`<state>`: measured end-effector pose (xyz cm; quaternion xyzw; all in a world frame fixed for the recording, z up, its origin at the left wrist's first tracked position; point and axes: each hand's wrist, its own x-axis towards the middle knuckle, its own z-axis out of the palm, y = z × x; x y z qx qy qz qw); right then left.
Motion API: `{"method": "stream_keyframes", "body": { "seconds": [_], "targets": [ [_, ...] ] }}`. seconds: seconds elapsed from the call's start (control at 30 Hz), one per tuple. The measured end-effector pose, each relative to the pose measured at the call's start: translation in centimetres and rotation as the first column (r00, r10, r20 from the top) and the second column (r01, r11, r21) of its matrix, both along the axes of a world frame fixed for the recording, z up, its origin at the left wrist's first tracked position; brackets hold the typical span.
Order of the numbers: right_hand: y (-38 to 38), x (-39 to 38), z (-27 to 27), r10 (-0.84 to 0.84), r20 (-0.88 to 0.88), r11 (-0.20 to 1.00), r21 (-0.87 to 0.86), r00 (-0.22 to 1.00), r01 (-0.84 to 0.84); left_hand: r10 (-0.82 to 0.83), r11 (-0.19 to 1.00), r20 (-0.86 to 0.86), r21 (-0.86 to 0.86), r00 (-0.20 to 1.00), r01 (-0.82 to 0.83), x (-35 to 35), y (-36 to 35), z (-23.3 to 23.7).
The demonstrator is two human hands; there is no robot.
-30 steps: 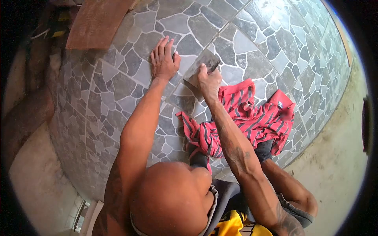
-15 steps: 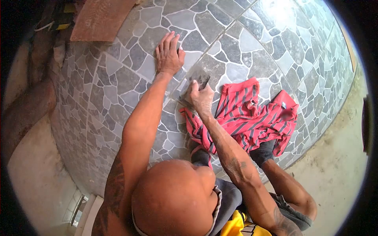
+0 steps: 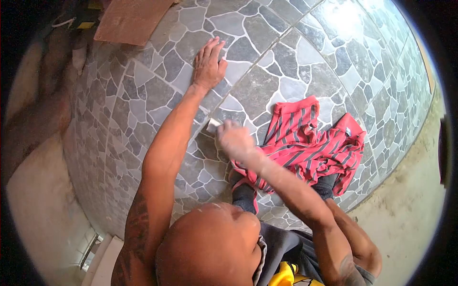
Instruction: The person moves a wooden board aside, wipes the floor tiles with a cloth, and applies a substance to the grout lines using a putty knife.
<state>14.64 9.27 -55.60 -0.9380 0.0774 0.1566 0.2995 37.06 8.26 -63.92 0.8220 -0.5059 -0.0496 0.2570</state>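
Note:
My left hand lies flat on the stone-patterned tile floor, palm down, fingers stretched out and the thumb a little apart. Lower and to the right, my right hand is blurred by motion, its fingers closed around a small flat scraper. Only a pale edge of that tool shows past the fingers, close to a joint line between tiles; the rest is hidden by the hand. Just right of my right hand, a red and grey striped shirt lies crumpled on the tiles.
A reddish-brown board lies at the upper left. A dark sock-covered foot rests on the tiles by the shirt. Bare concrete borders the tiles on the right, and a pale wall stands at the lower left.
My right hand has moved down and to the left with the scraper, drawing back toward the body along the tile joint. My left hand stays flat in nearly the same spot.

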Motion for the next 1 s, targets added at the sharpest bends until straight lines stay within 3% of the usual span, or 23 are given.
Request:
{"method": "stream_keyframes", "body": {
  "seconds": [0.03,0.13,0.23,0.4,0.5,0.63,0.83,1.0],
  "targets": [
    [2.7,-0.4,0.0,0.015,0.089,0.996,-0.094,0.996,-0.007,-0.007,1.000,0.002,-0.001,1.000,0.007,0.1,0.0,0.0],
    [7.9,-0.1,-0.6,-0.006,0.142,0.974,-0.224,0.990,0.038,-0.025,1.000,-0.001,-0.012,1.000,0.025,0.4,0.3,-0.1],
    [8.4,1.3,-0.8,-0.061,0.008,0.972,-0.227,0.998,0.061,-0.058,0.998,-0.044,-0.024,0.997,0.057,0.7,0.5,-0.3],
    [9.1,1.1,-0.4,-0.060,-0.039,0.909,-0.415,0.997,0.039,-0.081,0.997,-0.092,-0.004,0.992,0.081,0.6,0.8,0.0],
    [9.5,1.5,-1.0,-0.077,-0.052,0.916,-0.397,0.996,0.050,-0.062,0.998,-0.095,0.011,0.994,0.063,0.4,1.0,0.1],
    [11.8,0.4,-0.5,0.017,-0.147,0.922,-0.381,0.989,-0.073,-0.064,0.996,-0.114,0.058,0.991,0.071,0.4,1.1,0.5],
    [11.8,1.8,-1.0,-0.095,-0.148,0.900,-0.435,0.984,0.022,-0.096,0.993,-0.136,0.057,0.986,0.105,0.3,1.9,0.5],
    [10.6,1.4,-1.2,-0.063,-0.079,0.901,-0.433,0.995,0.023,-0.087,0.995,-0.240,0.026,0.967,0.096,0.0,3.5,1.3]
  ]
}}
